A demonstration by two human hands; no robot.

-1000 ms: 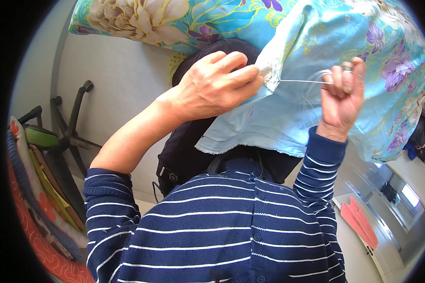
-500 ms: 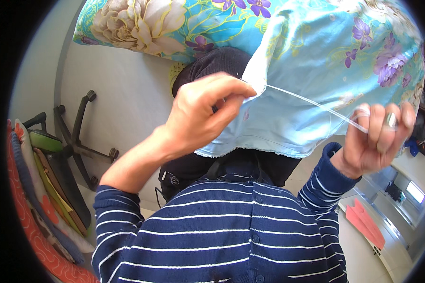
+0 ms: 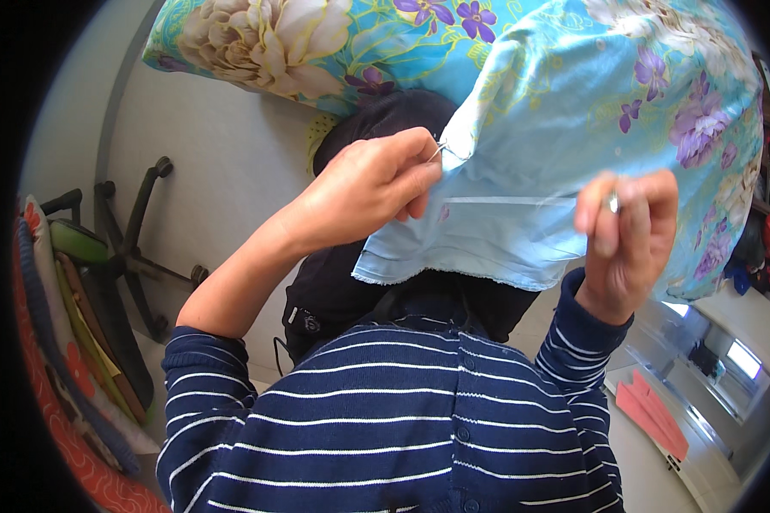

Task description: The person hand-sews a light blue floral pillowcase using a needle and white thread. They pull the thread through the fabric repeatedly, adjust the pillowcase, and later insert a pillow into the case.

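Pale floor (image 3: pixel 218 162), frayed floral cloth (image 3: pixel 522 239)

Blue floral cloth (image 3: pixel 522 244) across the black-trousered lap (image 3: pixel 329 278)

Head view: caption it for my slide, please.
White thread crosses blue floral fabric between the left hand, at its edge, and the right hand.
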